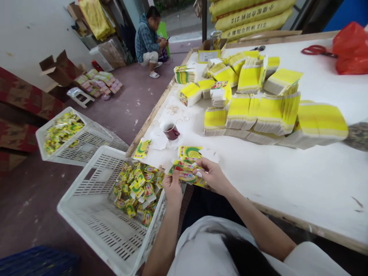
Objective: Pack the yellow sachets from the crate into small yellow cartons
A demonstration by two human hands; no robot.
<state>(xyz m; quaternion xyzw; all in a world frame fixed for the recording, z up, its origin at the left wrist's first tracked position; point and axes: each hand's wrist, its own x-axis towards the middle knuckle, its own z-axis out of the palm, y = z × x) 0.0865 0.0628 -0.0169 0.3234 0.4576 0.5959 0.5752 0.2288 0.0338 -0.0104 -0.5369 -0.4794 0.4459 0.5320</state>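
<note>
Both my hands hold a small bunch of yellow-green printed packets (186, 171) at the near edge of the white table (287, 176). My left hand (172, 186) grips the bunch's left end, fingers curled. My right hand (211, 174) pinches its right end from above. Just left of my hands a white plastic crate (94, 218) holds a heap of the same packets (138, 189). Two loose packets (190, 152) lie flat on the table near my hands.
A dark red cup (171, 131) stands on paper near the table's edge, with rubber bands (173, 110) behind it. Stacks of yellow bags (258, 107) fill the table's middle. A second crate (74, 138) sits on the floor. A person (148, 40) crouches far off. Red scissors (316, 50) and a red bag (352, 48) lie at the back.
</note>
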